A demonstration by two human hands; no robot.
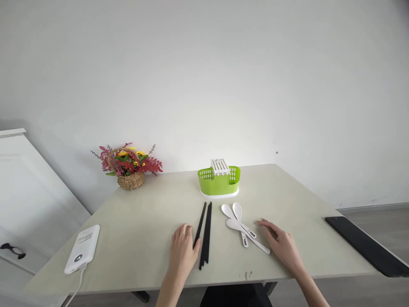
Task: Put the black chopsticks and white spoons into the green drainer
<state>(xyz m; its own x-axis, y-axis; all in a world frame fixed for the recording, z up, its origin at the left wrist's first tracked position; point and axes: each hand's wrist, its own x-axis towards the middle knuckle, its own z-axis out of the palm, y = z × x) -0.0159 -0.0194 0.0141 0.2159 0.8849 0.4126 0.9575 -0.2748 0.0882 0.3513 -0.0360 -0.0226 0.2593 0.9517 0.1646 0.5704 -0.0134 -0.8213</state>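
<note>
Several black chopsticks (206, 230) lie in a bundle on the beige table (143, 221), pointing away from me. My left hand (182, 251) rests flat beside them, its thumb touching the nearest stick. Three white spoons (238, 221) lie just right of the chopsticks. My right hand (281, 245) lies flat on the table beside the spoon handles, holding nothing. Behind both groups stands a green cutlery holder (219, 181) with a white slotted insert.
A wicker basket of red and yellow flowers (129, 167) stands at the back left. A white power bank (83, 248) with a cable lies near the left edge. A black flat slab (367, 245) lies at the right edge. A white cabinet (19, 192) stands to the left.
</note>
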